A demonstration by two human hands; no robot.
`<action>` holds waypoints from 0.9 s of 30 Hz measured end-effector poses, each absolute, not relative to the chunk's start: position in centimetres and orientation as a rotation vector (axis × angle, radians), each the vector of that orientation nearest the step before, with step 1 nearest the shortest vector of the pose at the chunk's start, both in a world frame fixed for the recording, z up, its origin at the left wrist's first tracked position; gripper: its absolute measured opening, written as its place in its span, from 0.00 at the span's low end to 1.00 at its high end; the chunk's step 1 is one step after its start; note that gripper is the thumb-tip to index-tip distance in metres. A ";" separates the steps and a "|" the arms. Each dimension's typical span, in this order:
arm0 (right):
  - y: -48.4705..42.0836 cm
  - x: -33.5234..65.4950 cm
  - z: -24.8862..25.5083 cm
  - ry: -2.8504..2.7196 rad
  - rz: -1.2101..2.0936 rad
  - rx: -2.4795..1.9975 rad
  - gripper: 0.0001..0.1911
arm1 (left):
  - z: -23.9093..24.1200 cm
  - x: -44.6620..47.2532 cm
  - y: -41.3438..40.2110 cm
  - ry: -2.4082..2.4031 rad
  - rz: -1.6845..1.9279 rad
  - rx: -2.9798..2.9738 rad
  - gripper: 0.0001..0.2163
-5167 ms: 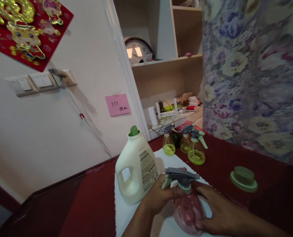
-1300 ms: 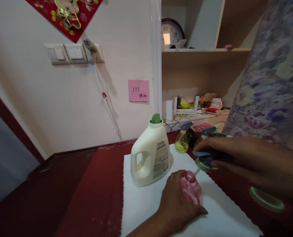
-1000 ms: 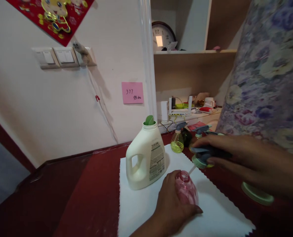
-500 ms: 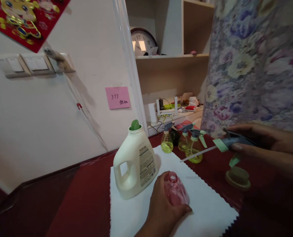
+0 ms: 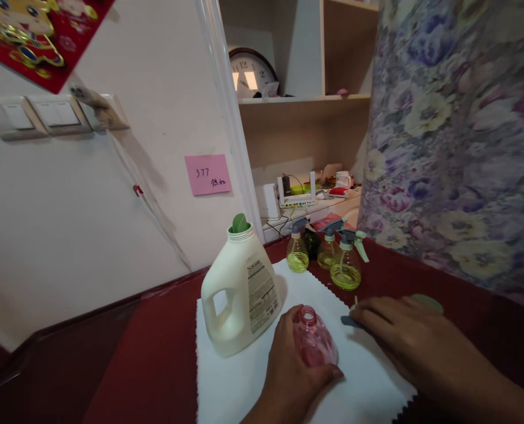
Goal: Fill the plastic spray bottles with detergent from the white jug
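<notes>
My left hand (image 5: 293,365) wraps around a small pink clear bottle (image 5: 313,341) with its neck uncovered, standing on a white cloth (image 5: 230,383). My right hand (image 5: 403,335) lies low at the cloth's right edge, palm down over the grey spray head (image 5: 349,321), whose tip pokes out under the fingers. A cream detergent jug (image 5: 240,294) with an open green-lined mouth stands just left of the pink bottle.
Three yellow-green spray bottles (image 5: 343,265) stand behind the cloth on the red table (image 5: 155,353). A green jug cap (image 5: 427,302) peeks out behind my right hand. A floral curtain (image 5: 456,135) hangs at right; a shelf with a clock (image 5: 250,73) is behind.
The spray head was unscrewed and lifted out of the pink bottle. My right hand carried it right and has now lowered it to the cloth's edge. My left hand kept holding the bottle.
</notes>
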State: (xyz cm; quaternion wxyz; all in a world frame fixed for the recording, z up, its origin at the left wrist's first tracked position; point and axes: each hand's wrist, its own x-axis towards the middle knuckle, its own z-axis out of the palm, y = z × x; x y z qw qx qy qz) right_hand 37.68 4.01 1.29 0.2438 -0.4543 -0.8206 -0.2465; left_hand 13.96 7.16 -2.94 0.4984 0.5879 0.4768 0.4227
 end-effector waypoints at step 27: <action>6.2 35.4 -9.7 -2.199 -0.770 -1.357 0.24 | -2.5 13.5 8.0 1.071 0.953 1.394 0.46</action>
